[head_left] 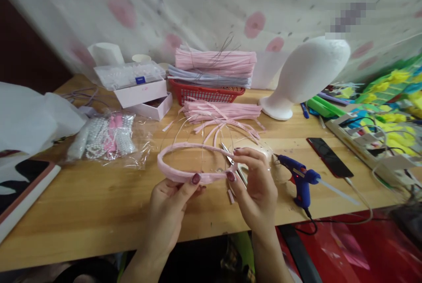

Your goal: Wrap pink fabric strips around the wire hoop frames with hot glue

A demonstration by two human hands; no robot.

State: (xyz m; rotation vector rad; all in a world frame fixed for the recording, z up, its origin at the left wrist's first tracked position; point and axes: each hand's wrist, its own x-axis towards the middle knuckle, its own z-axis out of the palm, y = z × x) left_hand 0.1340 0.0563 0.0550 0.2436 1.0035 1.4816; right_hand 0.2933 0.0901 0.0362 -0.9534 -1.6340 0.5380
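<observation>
Above a wooden table (108,212), the left hand (165,212) pinches a pink hoop (168,172) while the half-curled right hand (259,188) grips its end, scissors (230,159) beneath, apparently shaping it, the next move calling for light, even pressure.

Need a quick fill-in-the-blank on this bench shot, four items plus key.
1. The left hand and right hand both have their grip on a ____ ring.
2. The body of the glue gun is ____.
3. The white mannequin head stands to the right of a red ____ bearing bundled strips.
4. The scissors are partly hidden by the ____ hand.

Missing words: pink; blue; basket; right.
</observation>
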